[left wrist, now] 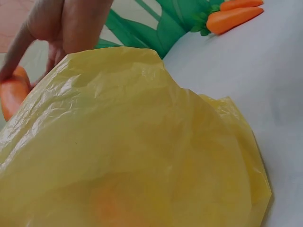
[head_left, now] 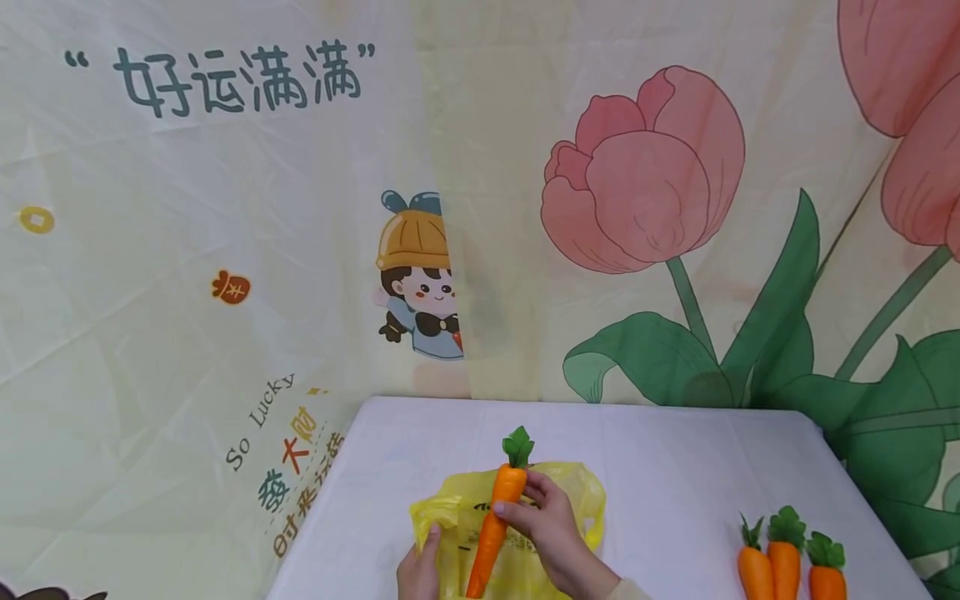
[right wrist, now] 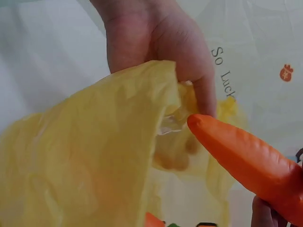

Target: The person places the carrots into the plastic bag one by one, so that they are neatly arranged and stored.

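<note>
My right hand (head_left: pixel 555 529) pinches an orange carrot (head_left: pixel 491 537) near its top, thumb in front, with the green leaves up and the tip slanting down over a yellow plastic bag (head_left: pixel 581 492). At the bag's left edge, my left hand (head_left: pixel 418 573) holds the plastic. In the right wrist view the left hand's fingertips (right wrist: pixel 177 163) show through the thin plastic, and the thumb lies along the bag's mouth. The carrot's tip (right wrist: pixel 196 122) points at the opening there. Inside the bag, a blurred orange shape (left wrist: pixel 111 205) shows through the plastic in the left wrist view.
Several carrots (head_left: pixel 783 562) with green tops lie on the right of the white table (head_left: pixel 660 467). Behind the table hangs a printed cloth (head_left: pixel 510 250) with tulips and lettering.
</note>
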A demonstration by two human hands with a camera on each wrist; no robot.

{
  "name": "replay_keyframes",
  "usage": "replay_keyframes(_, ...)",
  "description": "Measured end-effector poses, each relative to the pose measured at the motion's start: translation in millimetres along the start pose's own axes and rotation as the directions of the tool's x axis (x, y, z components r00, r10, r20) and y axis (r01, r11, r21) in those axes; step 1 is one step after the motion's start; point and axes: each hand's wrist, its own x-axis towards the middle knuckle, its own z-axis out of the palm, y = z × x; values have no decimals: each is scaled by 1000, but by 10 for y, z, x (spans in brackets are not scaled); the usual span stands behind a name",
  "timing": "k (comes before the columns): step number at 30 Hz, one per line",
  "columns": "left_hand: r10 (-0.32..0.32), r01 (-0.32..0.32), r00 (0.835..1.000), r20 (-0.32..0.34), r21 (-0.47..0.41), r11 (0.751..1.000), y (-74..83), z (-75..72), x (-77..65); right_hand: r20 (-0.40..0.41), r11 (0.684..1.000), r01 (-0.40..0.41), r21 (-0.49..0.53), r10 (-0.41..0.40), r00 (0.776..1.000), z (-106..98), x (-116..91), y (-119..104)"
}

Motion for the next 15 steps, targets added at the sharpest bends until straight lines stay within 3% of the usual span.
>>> replay_keyframes(4, -23, 24, 1000, 18, -21, 999, 13, -1, -4, -56, 1000, 5, 23, -4, 998, -14, 54, 112)
replay_keyframes(9, -68, 69, 997, 37, -27, 997, 50, 5, -7, -133, 995, -12, -101, -2, 991, -71, 96, 262)
replay_keyframes(15, -96, 98, 995, 40, -58, 993, 59, 14, -11, -99, 979, -23, -203, 3, 995, -153, 101, 430)
